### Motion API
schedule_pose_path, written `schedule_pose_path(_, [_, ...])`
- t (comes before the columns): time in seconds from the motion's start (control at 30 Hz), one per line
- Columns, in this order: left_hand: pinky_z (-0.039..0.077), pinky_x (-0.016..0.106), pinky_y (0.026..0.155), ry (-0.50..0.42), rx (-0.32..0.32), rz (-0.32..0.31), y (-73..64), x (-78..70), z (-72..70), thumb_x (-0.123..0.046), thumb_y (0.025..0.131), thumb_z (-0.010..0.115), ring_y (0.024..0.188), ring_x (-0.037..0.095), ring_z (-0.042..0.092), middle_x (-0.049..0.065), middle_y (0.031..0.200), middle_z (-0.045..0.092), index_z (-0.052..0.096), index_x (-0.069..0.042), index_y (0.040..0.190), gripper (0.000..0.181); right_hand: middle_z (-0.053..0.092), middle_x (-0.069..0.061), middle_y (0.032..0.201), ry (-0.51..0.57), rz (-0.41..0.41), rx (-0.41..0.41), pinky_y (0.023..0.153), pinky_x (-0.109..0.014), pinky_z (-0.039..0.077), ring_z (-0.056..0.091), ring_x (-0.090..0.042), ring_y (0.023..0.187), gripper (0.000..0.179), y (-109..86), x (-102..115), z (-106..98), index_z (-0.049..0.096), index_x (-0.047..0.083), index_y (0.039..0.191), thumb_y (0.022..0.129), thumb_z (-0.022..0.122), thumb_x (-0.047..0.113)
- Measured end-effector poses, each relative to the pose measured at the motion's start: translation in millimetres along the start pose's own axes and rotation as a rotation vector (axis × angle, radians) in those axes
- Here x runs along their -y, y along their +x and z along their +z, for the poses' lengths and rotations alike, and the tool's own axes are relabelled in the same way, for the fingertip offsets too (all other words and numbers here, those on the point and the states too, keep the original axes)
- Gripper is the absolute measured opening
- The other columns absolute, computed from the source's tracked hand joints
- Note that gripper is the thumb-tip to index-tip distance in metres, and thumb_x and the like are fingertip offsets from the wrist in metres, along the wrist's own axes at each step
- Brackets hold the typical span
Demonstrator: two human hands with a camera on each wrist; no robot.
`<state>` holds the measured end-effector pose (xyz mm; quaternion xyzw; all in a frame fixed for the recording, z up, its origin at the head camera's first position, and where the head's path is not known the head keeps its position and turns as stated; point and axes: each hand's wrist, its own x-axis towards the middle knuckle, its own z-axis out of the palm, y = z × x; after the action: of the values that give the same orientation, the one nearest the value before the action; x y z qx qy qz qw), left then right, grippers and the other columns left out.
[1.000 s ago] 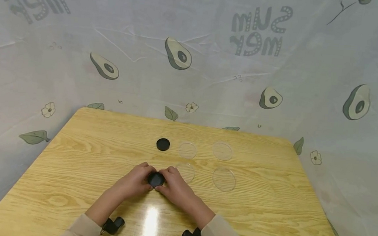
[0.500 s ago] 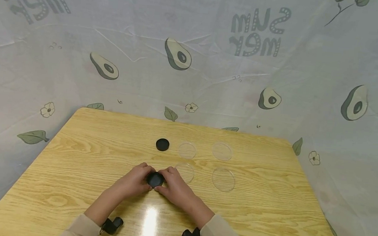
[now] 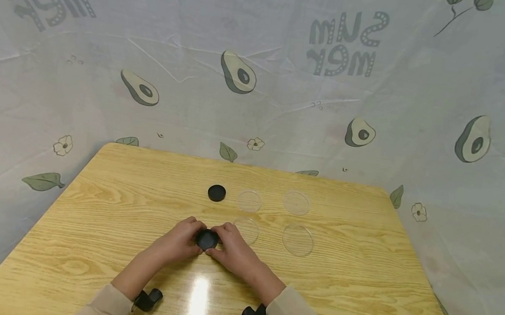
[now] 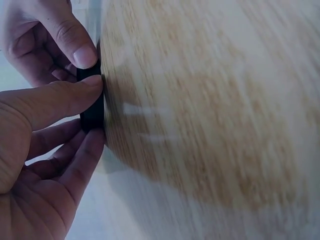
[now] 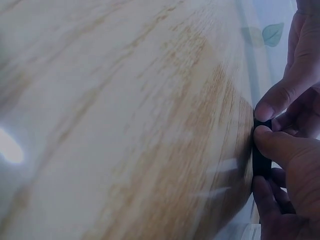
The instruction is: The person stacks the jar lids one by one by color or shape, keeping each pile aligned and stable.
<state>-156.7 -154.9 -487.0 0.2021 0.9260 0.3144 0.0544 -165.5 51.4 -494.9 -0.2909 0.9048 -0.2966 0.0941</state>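
A small round black lid-like disc (image 3: 207, 240) with a raised rim lies on the wooden table between both hands. My left hand (image 3: 184, 241) grips its left side, thumb on the near edge and fingers on the far edge. From the other side my right hand (image 3: 235, 249) pinches it in the same way. In the left wrist view the black disc (image 4: 91, 112) appears edge-on against the table, and the two thumbs nearly meet on it. The right wrist view shows the disc (image 5: 262, 156) mostly covered by fingers.
Another black disc (image 3: 217, 193) lies farther back. Several clear round discs rest to the right, including one (image 3: 298, 239) at the near right and one (image 3: 296, 202) behind it. A clear disc (image 3: 246, 230) sits just beside the right hand. A printed curtain (image 3: 292, 106) hangs behind the table (image 3: 358, 284).
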Motion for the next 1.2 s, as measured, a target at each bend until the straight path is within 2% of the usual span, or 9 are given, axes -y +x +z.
schedule_pose_path(0.33, [0.057, 0.043, 0.091, -0.023, 0.045, -0.015, 1.2, 2.3, -8.4, -0.014, 0.080, 0.090, 0.099, 0.024, 0.065, 0.014, 0.109, 0.066, 0.067, 0.007, 0.125, 0.055, 0.060, -0.009, 0.126, 0.006, 0.005, 0.011, 0.101, -0.032, 0.053, 0.056, -0.019, 0.117, 0.048, -0.6, 0, -1, 0.061, 0.005, 0.140, 0.100, 0.074, 0.027])
schedule_pose_path(0.5, [0.056, 0.046, 0.092, -0.044, 0.064, -0.029, 1.5, 6.0, -15.5, -0.023, 0.087, 0.086, 0.102, 0.025, 0.064, 0.015, 0.113, 0.066, 0.065, 0.008, 0.129, 0.056, 0.060, -0.008, 0.125, 0.002, 0.001, 0.005, 0.099, -0.031, 0.052, 0.055, -0.019, 0.115, 0.049, -1.2, 0, -1, 0.061, 0.004, 0.140, 0.099, 0.074, 0.028])
schedule_pose_path(0.67, [0.056, 0.046, 0.091, -0.096, 0.007, -0.061, 8.3, 13.3, -16.5, -0.028, 0.094, 0.080, 0.103, 0.027, 0.064, 0.017, 0.116, 0.066, 0.063, 0.008, 0.133, 0.055, 0.060, -0.009, 0.128, 0.007, 0.013, 0.005, 0.102, -0.032, 0.052, 0.055, -0.020, 0.119, 0.049, -1.2, 1, 0, 0.061, 0.004, 0.140, 0.099, 0.074, 0.028])
schedule_pose_path(0.73, [0.057, 0.047, 0.092, -0.123, -0.027, -0.087, 12.3, 16.2, -15.6, -0.028, 0.095, 0.079, 0.106, 0.029, 0.065, 0.018, 0.117, 0.065, 0.062, 0.007, 0.134, 0.055, 0.060, -0.009, 0.129, 0.009, 0.018, 0.007, 0.102, -0.032, 0.053, 0.055, -0.020, 0.120, 0.049, -1.0, 1, 1, 0.061, 0.004, 0.140, 0.099, 0.074, 0.028])
schedule_pose_path(0.87, [0.058, 0.050, 0.094, -0.152, -0.074, -0.099, 22.2, 21.8, -14.5, -0.027, 0.095, 0.079, 0.111, 0.035, 0.065, 0.021, 0.121, 0.063, 0.060, 0.008, 0.136, 0.057, 0.060, -0.010, 0.129, 0.015, 0.023, 0.005, 0.101, -0.031, 0.053, 0.055, -0.020, 0.120, 0.049, -0.8, 2, 1, 0.061, 0.004, 0.140, 0.099, 0.075, 0.028])
schedule_pose_path(1.03, [0.056, 0.054, 0.099, -0.173, -0.107, -0.093, 35.5, 24.9, -15.3, -0.024, 0.094, 0.081, 0.115, 0.041, 0.064, 0.027, 0.126, 0.060, 0.054, 0.012, 0.139, 0.063, 0.060, -0.011, 0.129, 0.031, 0.032, 0.010, 0.098, -0.030, 0.053, 0.055, -0.019, 0.117, 0.050, -0.9, 1, 0, 0.061, 0.003, 0.140, 0.099, 0.075, 0.027])
schedule_pose_path(1.2, [0.055, 0.054, 0.099, -0.188, -0.125, -0.106, 48.2, 27.4, -15.4, -0.021, 0.093, 0.081, 0.113, 0.041, 0.063, 0.029, 0.125, 0.059, 0.049, 0.014, 0.142, 0.068, 0.059, -0.010, 0.128, 0.028, 0.041, 0.016, 0.095, -0.028, 0.052, 0.054, -0.017, 0.113, 0.051, -1.6, 2, 0, 0.060, 0.004, 0.141, 0.098, 0.076, 0.027])
